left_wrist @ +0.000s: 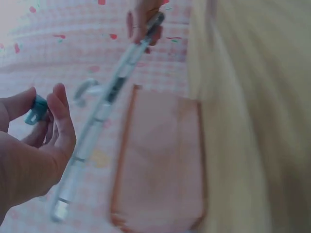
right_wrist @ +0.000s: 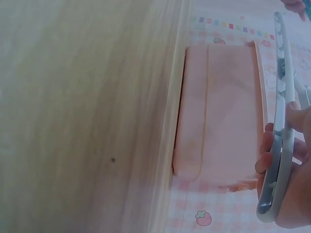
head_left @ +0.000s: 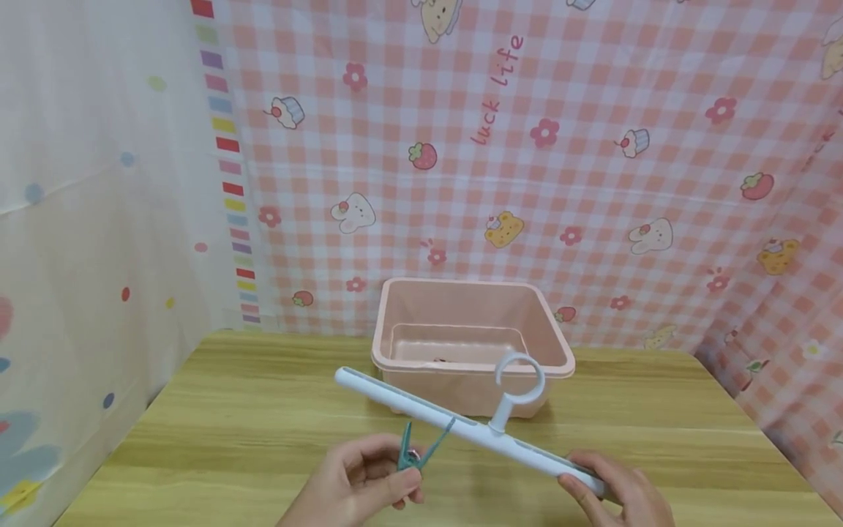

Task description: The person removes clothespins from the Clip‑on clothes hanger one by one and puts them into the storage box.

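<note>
In the head view, a pale blue-white hanger (head_left: 448,420) with a round hook is held up at a slant over the table. My right hand (head_left: 622,487) grips its lower right end, thumb on the near side and fingers behind. To the left, my left hand (head_left: 369,476) pinches a teal clothespin (head_left: 411,457) between thumb and fingers. The clothespin's two prongs point up in a V, one overlapping the hanger bar in this view. The left wrist view shows the clothespin (left_wrist: 36,110) apart from the hanger (left_wrist: 104,109). Ribs line the hanger's underside (right_wrist: 281,92) in the right wrist view.
Behind the hanger, a pink plastic basin (head_left: 560,359) stands on the wood-grain table (head_left: 263,410), close to the back. Small dark bits show at its bottom. A pink checked cloth (head_left: 461,183) hangs behind, and a pale dotted curtain (head_left: 99,219) hangs on the left.
</note>
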Tool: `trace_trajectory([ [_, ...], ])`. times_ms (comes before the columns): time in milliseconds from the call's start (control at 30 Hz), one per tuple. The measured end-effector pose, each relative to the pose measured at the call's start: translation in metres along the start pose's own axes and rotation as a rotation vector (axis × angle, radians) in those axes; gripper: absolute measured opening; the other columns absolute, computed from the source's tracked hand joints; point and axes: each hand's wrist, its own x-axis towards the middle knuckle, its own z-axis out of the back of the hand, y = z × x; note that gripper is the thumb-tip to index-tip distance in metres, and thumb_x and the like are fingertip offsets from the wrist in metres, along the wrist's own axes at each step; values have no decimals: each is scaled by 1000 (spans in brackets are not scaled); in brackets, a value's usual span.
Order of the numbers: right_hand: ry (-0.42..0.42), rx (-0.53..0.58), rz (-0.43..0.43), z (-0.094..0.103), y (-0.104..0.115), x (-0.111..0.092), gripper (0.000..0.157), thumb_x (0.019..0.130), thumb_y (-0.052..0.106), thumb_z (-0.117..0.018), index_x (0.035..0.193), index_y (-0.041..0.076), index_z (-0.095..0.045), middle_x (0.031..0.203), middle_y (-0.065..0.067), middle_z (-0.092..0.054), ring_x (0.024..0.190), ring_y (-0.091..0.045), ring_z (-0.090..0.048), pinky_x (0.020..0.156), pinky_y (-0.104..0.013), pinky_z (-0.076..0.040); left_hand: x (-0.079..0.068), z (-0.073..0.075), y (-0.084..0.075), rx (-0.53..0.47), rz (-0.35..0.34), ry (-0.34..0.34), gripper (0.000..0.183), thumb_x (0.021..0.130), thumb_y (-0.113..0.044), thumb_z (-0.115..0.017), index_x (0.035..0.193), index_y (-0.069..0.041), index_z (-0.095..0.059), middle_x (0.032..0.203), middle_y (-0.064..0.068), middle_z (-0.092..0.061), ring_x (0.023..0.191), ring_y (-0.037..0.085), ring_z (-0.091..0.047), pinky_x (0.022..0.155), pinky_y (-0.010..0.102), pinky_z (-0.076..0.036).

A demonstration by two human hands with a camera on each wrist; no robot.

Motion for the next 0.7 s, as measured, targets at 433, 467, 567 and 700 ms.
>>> trace_trajectory([
  [433, 60, -50, -96, 1, 1, -2, 16, 81, 32, -84, 93, 32, -73, 72, 24, -62, 58, 7, -42, 55, -18, -35, 37, 4, -33, 467, -106, -262, 35, 91, -21, -75, 121, -7, -64, 97, 7, -76, 81, 8, -71, 74, 22, -59],
  [467, 60, -46, -92, 1, 1, -2, 16, 81, 31, -84, 93, 32, -73, 73, 24, -63, 58, 7, -42, 55, -18, -36, 41, 6, -34, 488, -121, -258, 34, 91, -20, -75, 120, -6, -64, 97, 8, -76, 81, 7, -71, 74, 22, -59],
  [567, 50, -35, -57, 1, 0, -1, 18, 80, 28, -85, 94, 28, -74, 74, 22, -65, 59, 8, -44, 55, -18, -38, 56, 14, -41, 524, -118, -248, 32, 91, -16, -74, 119, -3, -65, 98, 10, -76, 81, 9, -71, 73, 21, -58],
  [700, 49, -46, -60, 0, 1, -1, 18, 80, 28, -85, 95, 26, -75, 76, 21, -68, 60, 9, -45, 56, -17, -39, 76, 27, -52, 540, -59, -245, 30, 92, -12, -73, 120, -2, -65, 100, 12, -73, 80, 15, -72, 67, 23, -58],
])
